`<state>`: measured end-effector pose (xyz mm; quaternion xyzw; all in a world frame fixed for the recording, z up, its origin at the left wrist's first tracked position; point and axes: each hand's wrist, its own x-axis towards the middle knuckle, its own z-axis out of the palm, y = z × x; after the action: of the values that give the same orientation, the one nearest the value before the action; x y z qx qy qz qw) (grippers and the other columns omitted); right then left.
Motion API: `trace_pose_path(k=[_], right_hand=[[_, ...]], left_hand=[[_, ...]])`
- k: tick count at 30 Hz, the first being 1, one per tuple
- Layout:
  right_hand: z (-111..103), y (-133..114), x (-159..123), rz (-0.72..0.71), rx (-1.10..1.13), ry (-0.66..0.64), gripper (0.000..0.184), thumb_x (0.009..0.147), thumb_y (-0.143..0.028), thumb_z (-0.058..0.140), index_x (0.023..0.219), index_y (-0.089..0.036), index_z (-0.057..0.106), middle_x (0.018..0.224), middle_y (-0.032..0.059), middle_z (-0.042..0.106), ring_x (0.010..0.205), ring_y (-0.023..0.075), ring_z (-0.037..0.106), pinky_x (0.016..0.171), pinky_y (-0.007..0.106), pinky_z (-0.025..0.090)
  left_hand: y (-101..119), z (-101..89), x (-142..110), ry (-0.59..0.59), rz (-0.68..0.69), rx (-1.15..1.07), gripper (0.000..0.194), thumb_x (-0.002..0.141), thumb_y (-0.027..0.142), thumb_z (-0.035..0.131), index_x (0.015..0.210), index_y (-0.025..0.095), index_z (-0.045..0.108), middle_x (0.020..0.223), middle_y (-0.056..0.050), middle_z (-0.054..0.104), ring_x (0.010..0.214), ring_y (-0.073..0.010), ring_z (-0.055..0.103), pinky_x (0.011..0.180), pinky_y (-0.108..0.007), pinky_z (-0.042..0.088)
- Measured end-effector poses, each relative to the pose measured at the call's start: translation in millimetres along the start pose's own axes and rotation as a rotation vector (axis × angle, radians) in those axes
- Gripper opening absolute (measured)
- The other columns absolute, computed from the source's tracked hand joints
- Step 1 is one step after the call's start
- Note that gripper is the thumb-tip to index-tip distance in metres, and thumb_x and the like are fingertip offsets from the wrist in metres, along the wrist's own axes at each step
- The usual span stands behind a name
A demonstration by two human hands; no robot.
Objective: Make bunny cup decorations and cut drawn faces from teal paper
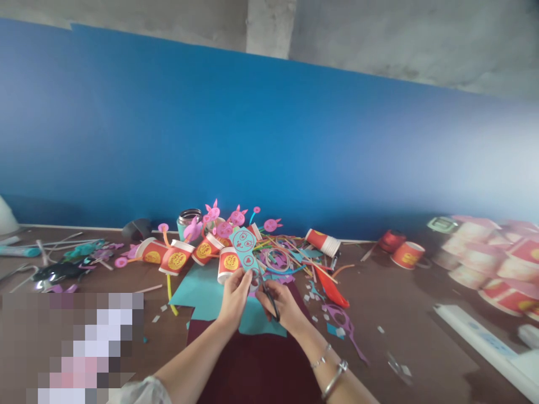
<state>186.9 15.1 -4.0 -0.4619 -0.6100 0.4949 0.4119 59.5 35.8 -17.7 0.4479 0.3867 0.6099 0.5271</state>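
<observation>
My left hand (234, 296) pinches the lower end of a light-blue paper piece (243, 240) that has red drawings of a face and a heart in circles. In my right hand (278, 300) is a pair of dark-handled scissors (272, 302), its blades up close to the paper piece. Whether the blades touch the paper is hard to tell. Under both hands lies a light-blue paper sheet (200, 292), on top of a dark red sheet (252, 365). Just behind the left hand stands a red-and-white paper cup (227, 265).
Red paper cups with pink paper animal heads (192, 230) line the back, by an open jar (189, 216). Colored pipe cleaners (278, 252) pile up at centre. Stacked cups (322, 241) lie right of them. Purple paper scraps (341, 317) and a white power strip (484, 345) are farther right.
</observation>
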Motion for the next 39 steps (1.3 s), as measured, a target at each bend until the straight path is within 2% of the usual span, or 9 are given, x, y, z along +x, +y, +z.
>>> trace_pose_path(k=[4, 8, 18, 24, 29, 34, 39], right_hand=[[-0.2, -1.2, -0.8, 0.026, 0.026, -0.019, 0.034, 0.069, -0.047, 0.071, 0.068, -0.018, 0.053, 0.042, -0.0078, 0.045, 0.034, 0.0071, 0.041, 0.035, 0.019, 0.033], [-0.6, -1.2, -1.9, -0.008, 0.059, -0.036, 0.033, 0.070, -0.046, 0.070, 0.068, -0.018, 0.053, 0.043, -0.0075, 0.047, 0.037, 0.0080, 0.044, 0.039, 0.020, 0.037], [-3.3, 4.7, -0.6, 0.016, 0.024, -0.032, 0.032, 0.071, -0.046, 0.069, 0.068, -0.018, 0.054, 0.042, -0.0081, 0.045, 0.033, 0.0066, 0.040, 0.034, 0.018, 0.031], [-3.2, 2.8, 0.0, 0.026, 0.020, -0.018, 0.033, 0.069, -0.047, 0.070, 0.068, -0.018, 0.053, 0.040, -0.0087, 0.043, 0.032, 0.0067, 0.039, 0.034, 0.018, 0.031], [-3.2, 4.0, 0.4, 0.008, 0.034, -0.021, 0.033, 0.069, -0.045, 0.070, 0.068, -0.018, 0.052, 0.041, -0.0080, 0.044, 0.033, 0.0071, 0.040, 0.035, 0.019, 0.032], [-5.6, 5.1, -0.1, -0.036, 0.048, -0.046, 0.030, 0.071, -0.043, 0.070, 0.070, -0.017, 0.054, 0.045, -0.0067, 0.047, 0.039, 0.0080, 0.045, 0.040, 0.020, 0.036], [-8.9, 4.0, 0.7, -0.005, 0.019, -0.040, 0.032, 0.069, -0.043, 0.071, 0.070, -0.016, 0.055, 0.044, -0.0081, 0.043, 0.036, 0.0066, 0.040, 0.037, 0.019, 0.032]], left_hand=[[1.6, 0.4, 0.1, 0.016, -0.001, 0.009, 0.040, 0.073, 0.053, 0.065, 0.060, 0.016, 0.054, 0.053, 0.003, 0.047, 0.048, -0.0073, 0.037, 0.046, -0.019, 0.028], [1.4, 0.7, 0.7, 0.000, 0.003, 0.012, 0.039, 0.070, 0.052, 0.067, 0.061, 0.016, 0.056, 0.054, 0.003, 0.047, 0.049, -0.0079, 0.039, 0.046, -0.020, 0.029], [-1.3, 0.4, 2.6, 0.017, 0.004, -0.013, 0.040, 0.067, 0.052, 0.069, 0.058, 0.016, 0.053, 0.053, 0.005, 0.043, 0.049, -0.0074, 0.036, 0.046, -0.019, 0.028], [3.2, 3.7, -1.4, 0.007, -0.048, -0.064, 0.035, 0.066, 0.048, 0.072, 0.073, 0.016, 0.058, 0.060, 0.004, 0.051, 0.049, -0.0069, 0.039, 0.045, -0.018, 0.028], [5.2, 5.2, -2.3, -0.027, -0.102, -0.097, 0.033, 0.066, 0.046, 0.072, 0.069, 0.016, 0.059, 0.054, 0.004, 0.049, 0.046, -0.0064, 0.037, 0.044, -0.019, 0.027], [3.8, 4.1, 0.0, -0.065, -0.146, -0.124, 0.036, 0.061, 0.046, 0.075, 0.069, 0.014, 0.060, 0.059, 0.002, 0.055, 0.048, -0.0068, 0.042, 0.045, -0.019, 0.029], [0.2, 2.4, 2.0, -0.074, -0.178, -0.138, 0.038, 0.060, 0.047, 0.075, 0.069, 0.014, 0.058, 0.048, 0.008, 0.042, 0.039, -0.0032, 0.026, 0.041, -0.019, 0.016]])
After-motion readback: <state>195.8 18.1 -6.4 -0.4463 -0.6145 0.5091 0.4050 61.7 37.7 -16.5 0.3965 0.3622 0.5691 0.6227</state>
